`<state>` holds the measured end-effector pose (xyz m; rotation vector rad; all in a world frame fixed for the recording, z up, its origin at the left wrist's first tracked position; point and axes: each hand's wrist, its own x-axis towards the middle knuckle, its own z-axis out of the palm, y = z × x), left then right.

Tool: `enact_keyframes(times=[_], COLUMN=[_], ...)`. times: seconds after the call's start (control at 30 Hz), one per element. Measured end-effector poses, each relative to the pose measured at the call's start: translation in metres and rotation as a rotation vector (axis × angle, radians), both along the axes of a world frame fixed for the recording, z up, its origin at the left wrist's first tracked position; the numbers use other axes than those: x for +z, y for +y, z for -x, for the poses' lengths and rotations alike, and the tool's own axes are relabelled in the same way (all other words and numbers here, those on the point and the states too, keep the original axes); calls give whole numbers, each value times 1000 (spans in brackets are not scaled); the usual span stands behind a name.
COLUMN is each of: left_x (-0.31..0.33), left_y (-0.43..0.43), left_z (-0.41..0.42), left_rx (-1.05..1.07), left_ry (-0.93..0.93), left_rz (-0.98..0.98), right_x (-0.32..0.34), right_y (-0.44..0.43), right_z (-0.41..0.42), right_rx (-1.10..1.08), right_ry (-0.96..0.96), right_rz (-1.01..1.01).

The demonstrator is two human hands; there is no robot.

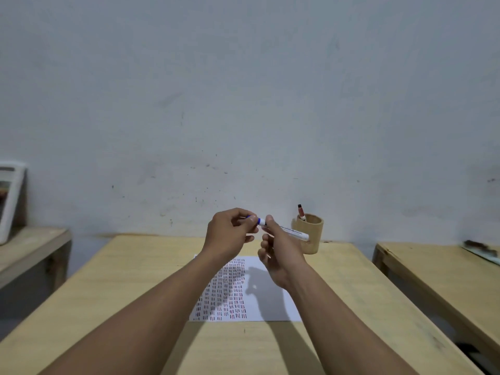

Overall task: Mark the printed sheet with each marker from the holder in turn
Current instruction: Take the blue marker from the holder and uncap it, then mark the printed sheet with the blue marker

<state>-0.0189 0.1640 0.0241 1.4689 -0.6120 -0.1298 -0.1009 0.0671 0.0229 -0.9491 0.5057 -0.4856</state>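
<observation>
Above the printed sheet I hold a white marker with a blue cap. My right hand grips the marker's barrel. My left hand pinches the blue cap at the marker's left end. The sheet lies flat on the wooden table, its left half covered with rows of short red and dark marks. A bamboo holder stands at the table's far edge, right of my hands, with one red marker sticking out of it.
A second wooden table stands to the right across a gap. A low bench at the left carries a white frame leaning on the wall. The wall runs right behind the table.
</observation>
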Motion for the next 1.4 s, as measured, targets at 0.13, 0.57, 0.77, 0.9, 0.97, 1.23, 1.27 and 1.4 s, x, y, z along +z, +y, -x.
enact_keyframes(times=[0.13,0.57,0.77,0.9,0.97,1.23,1.27,1.4], left_x=[-5,-45,-81,-96,-99,-101,-102,-113], left_y=[8,62,84,84,82,91,95,112], left_z=[-5,-58,-81,-88,-87,-73,-69,-60], left_rx=[52,369,497,500,501,452,426,273], left_ry=[-75,-84,-125,-195,-205,-225,-249,-314], left_rz=[-81,-334,-588,-780,-807,-873,-897,-1106], right_x=[-6,-44,-56,-58,-58,-62,-64,-76], right_y=[5,16,14,12,11,-4,-6,-14], right_z=[-12,-34,-42,-45,-46,-39,-37,-35], right_rx=[22,38,62,65,65,-9,-17,-26], right_ry=[-163,-30,29,55,69,180,208,281], right_rz=[-232,37,171,269,327,667,720,817])
